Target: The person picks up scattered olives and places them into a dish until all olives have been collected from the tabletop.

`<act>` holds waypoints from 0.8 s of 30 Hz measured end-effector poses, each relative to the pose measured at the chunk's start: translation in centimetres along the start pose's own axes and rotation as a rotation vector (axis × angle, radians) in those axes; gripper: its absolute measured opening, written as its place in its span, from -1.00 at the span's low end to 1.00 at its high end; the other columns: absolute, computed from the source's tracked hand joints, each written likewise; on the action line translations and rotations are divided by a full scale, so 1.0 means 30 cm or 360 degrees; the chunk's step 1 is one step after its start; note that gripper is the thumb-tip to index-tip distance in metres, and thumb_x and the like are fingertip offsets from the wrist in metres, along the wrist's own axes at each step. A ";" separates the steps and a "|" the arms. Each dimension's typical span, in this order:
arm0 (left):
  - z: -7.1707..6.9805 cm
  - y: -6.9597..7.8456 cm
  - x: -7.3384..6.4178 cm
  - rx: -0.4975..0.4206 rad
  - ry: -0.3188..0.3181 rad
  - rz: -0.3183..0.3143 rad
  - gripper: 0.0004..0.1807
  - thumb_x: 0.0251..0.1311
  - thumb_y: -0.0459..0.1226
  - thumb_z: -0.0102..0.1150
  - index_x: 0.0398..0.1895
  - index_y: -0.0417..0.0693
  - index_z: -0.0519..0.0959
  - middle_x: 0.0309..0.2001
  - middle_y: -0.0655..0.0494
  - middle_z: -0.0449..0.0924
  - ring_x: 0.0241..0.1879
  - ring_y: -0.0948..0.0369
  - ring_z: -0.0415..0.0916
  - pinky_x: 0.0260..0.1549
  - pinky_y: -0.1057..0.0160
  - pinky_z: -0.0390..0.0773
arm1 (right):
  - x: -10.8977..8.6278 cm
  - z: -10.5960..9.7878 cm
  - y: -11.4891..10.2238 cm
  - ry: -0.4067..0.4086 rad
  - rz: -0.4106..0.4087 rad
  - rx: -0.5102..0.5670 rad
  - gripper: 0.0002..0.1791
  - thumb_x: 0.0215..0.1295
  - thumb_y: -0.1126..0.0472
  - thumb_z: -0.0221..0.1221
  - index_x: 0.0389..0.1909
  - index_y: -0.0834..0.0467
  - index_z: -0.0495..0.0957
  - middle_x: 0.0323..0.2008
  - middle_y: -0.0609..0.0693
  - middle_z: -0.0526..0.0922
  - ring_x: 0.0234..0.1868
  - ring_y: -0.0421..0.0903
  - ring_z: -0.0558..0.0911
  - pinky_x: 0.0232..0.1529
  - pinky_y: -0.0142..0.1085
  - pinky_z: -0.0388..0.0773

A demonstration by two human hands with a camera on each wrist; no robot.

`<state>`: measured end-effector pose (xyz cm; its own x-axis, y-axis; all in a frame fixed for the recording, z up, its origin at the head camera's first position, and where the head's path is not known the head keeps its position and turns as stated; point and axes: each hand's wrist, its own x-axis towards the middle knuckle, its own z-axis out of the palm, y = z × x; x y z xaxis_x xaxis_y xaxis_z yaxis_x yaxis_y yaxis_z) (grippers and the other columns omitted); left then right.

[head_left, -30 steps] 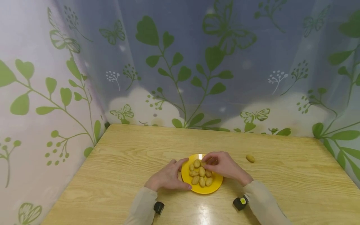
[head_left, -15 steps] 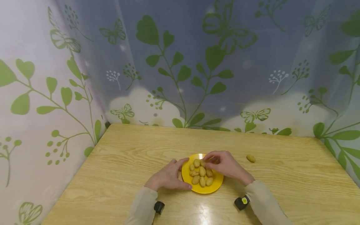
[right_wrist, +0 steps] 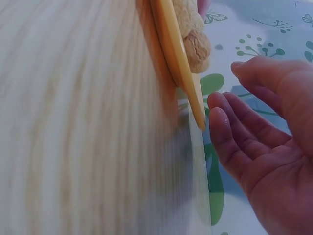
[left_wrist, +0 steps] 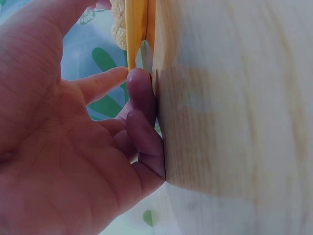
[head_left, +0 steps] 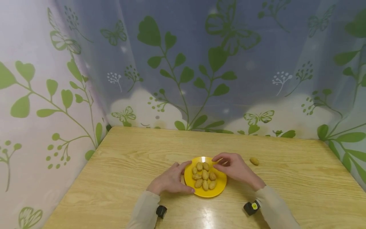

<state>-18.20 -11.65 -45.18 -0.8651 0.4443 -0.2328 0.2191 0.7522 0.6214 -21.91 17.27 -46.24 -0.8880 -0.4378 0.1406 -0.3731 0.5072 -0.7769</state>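
A round yellow plate (head_left: 218, 186) holds several tan, wrinkled, oval pieces (head_left: 205, 175) that look like nuts in their shells. My left hand (head_left: 171, 179) holds the plate's left side, thumb at the near rim and index finger at the far-left rim. In the left wrist view, other fingers (left_wrist: 142, 95) bend low beside the plate's edge, close to the tabletop. Over the plate's right rim hovers my right hand (head_left: 235, 168), with nothing between its parted thumb and fingers. The right wrist view shows those fingertips (right_wrist: 218, 120) apart from the plate and from the pieces.
One more oval tan piece (head_left: 254, 161) lies on the wooden table (head_left: 137, 149), right of my right hand. A leaf-and-butterfly patterned curtain (head_left: 183, 63) stands along the back and both sides of the table.
My right hand has let go of a nut-like piece at the top of the group and drawn back to the right. The left hand and plate have stayed put.
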 end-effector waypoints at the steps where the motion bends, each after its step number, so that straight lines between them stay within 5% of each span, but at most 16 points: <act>1: -0.001 0.000 -0.001 -0.0001 0.0000 0.0000 0.19 -0.10 0.16 0.54 0.61 0.13 0.14 0.04 0.01 0.43 -0.17 0.21 0.41 -0.13 0.12 0.52 | -0.003 -0.004 0.000 0.0011 -0.0008 -0.0005 -0.83 0.34 0.20 0.34 -0.08 0.07 0.72 -0.08 -0.01 0.78 -0.12 -0.10 0.73 -0.14 -0.38 0.65; 24: 0.003 0.003 -0.003 -0.0019 0.0007 0.0006 0.18 -0.09 0.13 0.55 0.61 0.12 0.14 0.03 0.04 0.43 -0.16 0.23 0.39 -0.18 0.19 0.48 | -0.094 -0.111 0.057 0.0088 0.0068 -0.0062 -0.81 0.31 0.22 0.36 -0.08 0.09 0.72 -0.06 0.03 0.76 -0.16 -0.25 0.71 -0.18 -0.37 0.67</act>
<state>-18.08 -11.58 -45.18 -0.8662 0.4451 -0.2272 0.2171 0.7447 0.6311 -20.95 21.85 -45.90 -0.9165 -0.3740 0.1420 -0.3434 0.5534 -0.7588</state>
